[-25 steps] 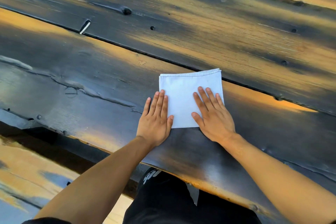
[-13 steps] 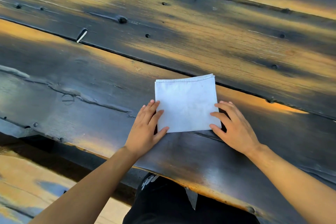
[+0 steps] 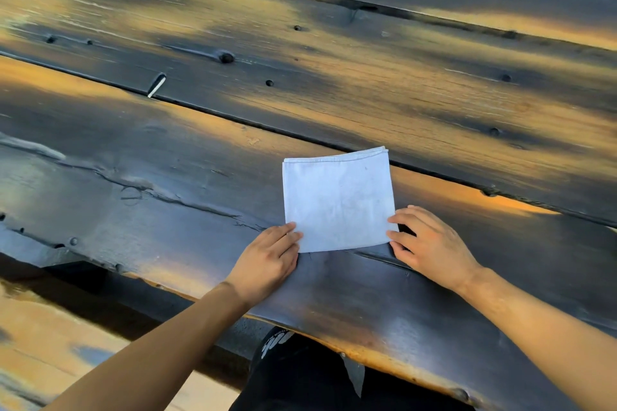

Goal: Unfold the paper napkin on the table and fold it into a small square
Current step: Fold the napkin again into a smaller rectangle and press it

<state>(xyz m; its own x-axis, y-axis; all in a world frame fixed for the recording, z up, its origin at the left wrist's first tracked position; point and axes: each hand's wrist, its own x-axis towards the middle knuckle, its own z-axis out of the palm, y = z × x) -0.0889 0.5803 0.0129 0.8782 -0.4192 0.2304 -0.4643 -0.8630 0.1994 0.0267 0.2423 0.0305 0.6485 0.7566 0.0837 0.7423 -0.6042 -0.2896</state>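
Observation:
A white paper napkin (image 3: 339,200) lies folded into a rough square on the dark wooden table (image 3: 167,177), a little right of centre. Its layered edge faces away from me. My left hand (image 3: 267,260) sits at the napkin's near left corner, fingers bunched together with their tips on the paper. At the near right corner my right hand (image 3: 427,243) has its thumb and forefinger closed on the edge. Both forearms reach in from the bottom of the view.
The table is made of wide, dark, worn planks with gaps, knots and a crack (image 3: 160,193) left of the napkin. Its near edge (image 3: 384,360) runs just behind my wrists. Below it are my dark-clothed lap (image 3: 300,377) and a bench (image 3: 50,344).
Both hands slid from lying flat on the napkin down and outward to its near corners. The napkin stays flat in the same place.

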